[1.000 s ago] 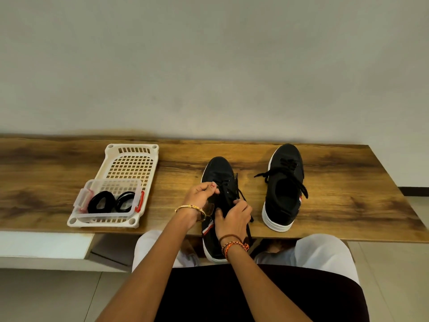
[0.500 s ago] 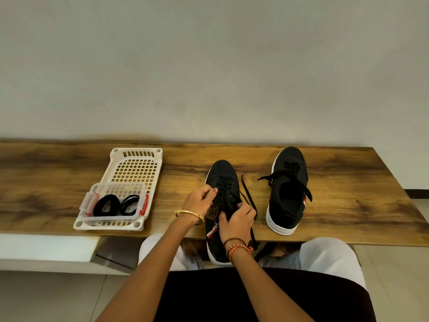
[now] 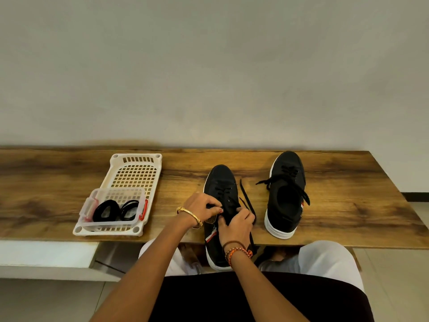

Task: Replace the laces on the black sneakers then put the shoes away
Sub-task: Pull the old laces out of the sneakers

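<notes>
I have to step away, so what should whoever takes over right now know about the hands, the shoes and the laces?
Left hand: pinching the lace at the near sneaker's left eyelets.
Right hand: gripping the tongue and lace area of the same shoe.
The near sneaker lies toe away, heel overhanging the wooden table edge; one loose lace end trails on its right.
The far sneaker stands to the right, laced, ends untied.
Two coiled black laces sit in a clear box in the white basket.
Done: nothing visibly finished. Left: relace both shoes, put them away.
</notes>
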